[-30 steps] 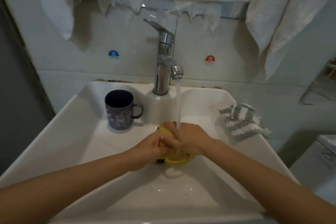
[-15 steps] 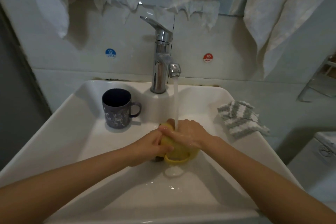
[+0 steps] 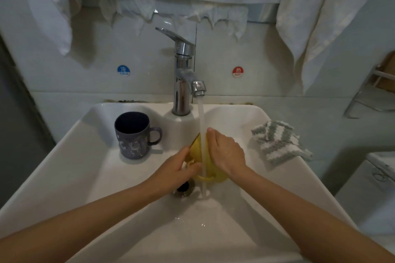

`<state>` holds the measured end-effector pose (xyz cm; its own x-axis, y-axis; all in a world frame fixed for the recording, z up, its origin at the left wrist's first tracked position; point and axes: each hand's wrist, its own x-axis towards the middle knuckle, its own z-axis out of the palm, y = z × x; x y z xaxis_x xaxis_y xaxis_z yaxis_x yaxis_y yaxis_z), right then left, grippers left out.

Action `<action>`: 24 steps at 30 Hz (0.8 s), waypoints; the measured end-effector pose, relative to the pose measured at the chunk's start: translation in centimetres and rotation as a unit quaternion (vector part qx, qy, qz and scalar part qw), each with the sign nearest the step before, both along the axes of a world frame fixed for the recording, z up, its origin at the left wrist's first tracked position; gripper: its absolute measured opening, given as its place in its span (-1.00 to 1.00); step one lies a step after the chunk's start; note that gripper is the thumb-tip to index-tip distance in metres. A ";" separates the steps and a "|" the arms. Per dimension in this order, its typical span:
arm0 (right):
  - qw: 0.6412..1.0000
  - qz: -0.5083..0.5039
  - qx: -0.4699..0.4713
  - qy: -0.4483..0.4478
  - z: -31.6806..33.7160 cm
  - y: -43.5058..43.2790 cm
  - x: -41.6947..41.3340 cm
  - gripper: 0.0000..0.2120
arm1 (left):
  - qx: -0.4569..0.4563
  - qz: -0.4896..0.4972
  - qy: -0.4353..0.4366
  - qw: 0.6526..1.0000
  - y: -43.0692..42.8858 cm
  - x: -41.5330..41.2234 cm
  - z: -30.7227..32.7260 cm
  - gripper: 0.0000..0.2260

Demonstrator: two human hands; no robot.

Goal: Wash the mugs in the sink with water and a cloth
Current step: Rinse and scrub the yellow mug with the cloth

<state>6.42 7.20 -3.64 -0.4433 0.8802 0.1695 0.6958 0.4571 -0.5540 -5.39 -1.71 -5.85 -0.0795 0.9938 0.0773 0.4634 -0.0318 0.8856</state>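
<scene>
Holding a yellow mug [image 3: 199,151] under the tap's stream [image 3: 202,134] above the sink's [image 3: 70,168] middle: left hand [image 3: 178,170] fingers curling around its handle side, right hand [image 3: 227,152] pressing flat against its other side. Standing upright near the back-left corner, a dark mug [image 3: 133,134]. Lying on the right rim, a striped cloth [image 3: 279,142].

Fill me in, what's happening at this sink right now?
A person is rinsing a yellow mug under the running chrome tap, holding it over the drain of the white basin. The left hand grips it near the handle and the right hand presses its other side. A dark purple patterned mug stands upright on the left ledge, untouched. The grey-and-white striped knitted cloth lies unused on the right rim.
</scene>
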 end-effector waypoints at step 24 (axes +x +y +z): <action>0.983 -0.005 -0.011 -0.181 2.4 1.0 1.3 -0.52 | -0.092 -0.093 -0.046 0.990 2.1 0.0 2.8 -0.76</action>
<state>7.75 8.16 -1.26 -0.4624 0.8865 -0.0175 0.8538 0.4399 -0.2785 -5.42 0.43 -3.03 0.1072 0.9887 -0.1047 0.3813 0.0564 0.9227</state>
